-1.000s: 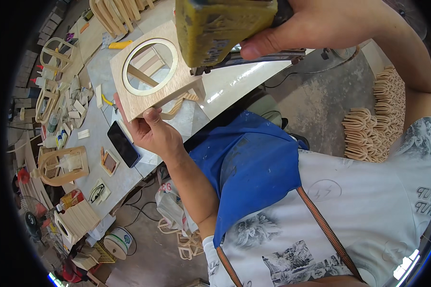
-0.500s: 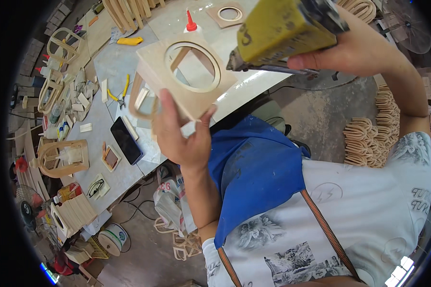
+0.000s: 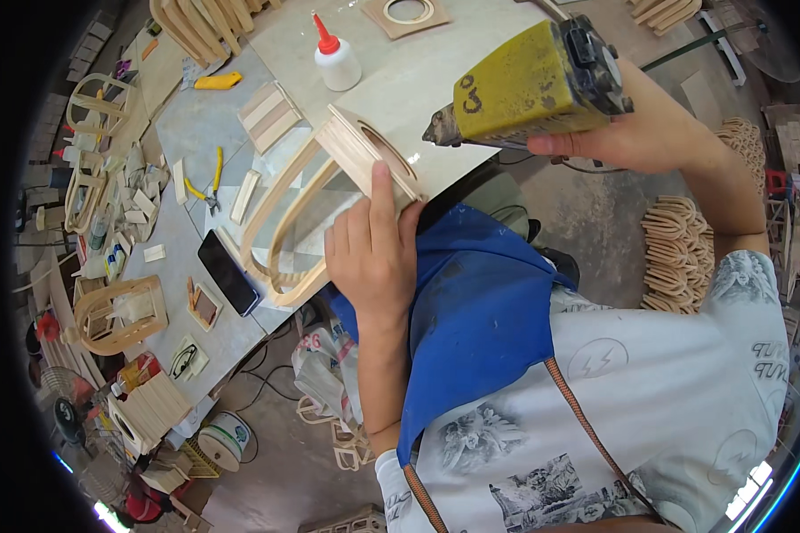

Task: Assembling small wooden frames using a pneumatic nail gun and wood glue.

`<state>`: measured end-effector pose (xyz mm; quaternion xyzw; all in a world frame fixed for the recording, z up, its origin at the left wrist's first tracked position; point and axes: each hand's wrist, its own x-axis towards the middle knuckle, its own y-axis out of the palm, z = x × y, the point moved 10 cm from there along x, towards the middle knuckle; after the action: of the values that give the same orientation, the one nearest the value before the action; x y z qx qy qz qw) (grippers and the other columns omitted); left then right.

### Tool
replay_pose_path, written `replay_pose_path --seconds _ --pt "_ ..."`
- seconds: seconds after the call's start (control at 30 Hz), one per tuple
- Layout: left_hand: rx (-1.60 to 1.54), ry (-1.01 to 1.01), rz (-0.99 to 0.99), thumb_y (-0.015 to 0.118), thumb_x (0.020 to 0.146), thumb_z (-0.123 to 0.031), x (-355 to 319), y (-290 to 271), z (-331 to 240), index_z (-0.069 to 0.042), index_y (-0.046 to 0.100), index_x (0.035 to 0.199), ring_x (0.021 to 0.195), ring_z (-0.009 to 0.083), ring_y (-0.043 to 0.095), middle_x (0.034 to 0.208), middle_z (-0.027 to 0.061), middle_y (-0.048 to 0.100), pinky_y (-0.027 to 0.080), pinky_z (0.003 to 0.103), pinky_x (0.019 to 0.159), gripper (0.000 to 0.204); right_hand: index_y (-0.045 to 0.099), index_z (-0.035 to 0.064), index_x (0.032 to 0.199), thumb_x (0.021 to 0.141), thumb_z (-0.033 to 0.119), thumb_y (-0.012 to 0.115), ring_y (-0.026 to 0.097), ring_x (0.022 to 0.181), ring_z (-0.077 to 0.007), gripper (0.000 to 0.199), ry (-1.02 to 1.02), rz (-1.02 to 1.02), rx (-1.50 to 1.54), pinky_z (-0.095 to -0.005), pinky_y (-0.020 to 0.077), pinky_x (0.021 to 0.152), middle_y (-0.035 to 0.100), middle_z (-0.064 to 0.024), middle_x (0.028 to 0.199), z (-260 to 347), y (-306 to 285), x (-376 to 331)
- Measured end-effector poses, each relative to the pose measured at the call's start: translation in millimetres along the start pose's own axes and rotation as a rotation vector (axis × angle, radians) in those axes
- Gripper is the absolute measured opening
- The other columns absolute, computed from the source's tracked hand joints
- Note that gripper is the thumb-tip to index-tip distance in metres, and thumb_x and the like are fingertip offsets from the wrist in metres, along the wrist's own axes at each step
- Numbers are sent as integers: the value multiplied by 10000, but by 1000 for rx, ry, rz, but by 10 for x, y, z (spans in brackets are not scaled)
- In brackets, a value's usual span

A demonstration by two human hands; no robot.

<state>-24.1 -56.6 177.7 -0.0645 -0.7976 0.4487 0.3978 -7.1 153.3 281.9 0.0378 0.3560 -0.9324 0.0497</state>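
Observation:
My left hand [image 3: 373,258] grips a pale wooden frame [image 3: 284,195] at its board end, with the index finger stretched along a flat slat. Two rounded, bent-wood loops run from that end down toward the table's front edge. The board with a round hole [image 3: 378,147] now shows nearly edge-on. My right hand [image 3: 609,133] is wrapped round the handle of a worn yellow nail gun [image 3: 516,84]. Its dark nose points left, apart from the frame. Behind the frame stands a white glue bottle [image 3: 338,69] with a red tip. A small slatted wood panel [image 3: 269,117] lies nearby.
On the table lie yellow-handled pliers [image 3: 212,182], a dark phone [image 3: 228,271], a yellow-handled tool [image 3: 218,82] and another holed board [image 3: 407,12]. Further wooden frames [image 3: 120,315] stand at left. Stacks of bent wood pieces [image 3: 676,253] sit on the floor at right.
My left hand has turned the wooden frame, so its holed board no longer faces up and its loops show. The nail gun has shifted slightly left and levelled. The glue bottle has come into full view.

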Motion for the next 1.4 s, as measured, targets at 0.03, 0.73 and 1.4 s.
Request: replay_pose_path --seconds 0.03,0.73,1.4 --pt "28 -40 59 807 879 -298 15 70 28 -58 626 1408 756 191 546 911 44 614 448 328 700 608 713 -13 1177 838 128 848 722 937 -231 392 19 -9 13 -317 588 848 759 -152 1117 -68 7 3" --pt "-9 -317 376 901 728 -462 701 68 582 -136 815 1102 748 174 575 780 1 615 470 314 806 504 744 -22 1091 835 111 844 709 780 -165 305 107 -267 244 -293 564 712 785 -107 979 -1104 286 -437" --pt "78 -223 103 922 677 -458 332 69 427 -206 816 1079 699 130 513 733 -37 556 432 280 764 486 734 2 1045 774 70 901 722 788 -156 326 23 -264 288 -275 569 721 783 -73 972 -965 500 -537"
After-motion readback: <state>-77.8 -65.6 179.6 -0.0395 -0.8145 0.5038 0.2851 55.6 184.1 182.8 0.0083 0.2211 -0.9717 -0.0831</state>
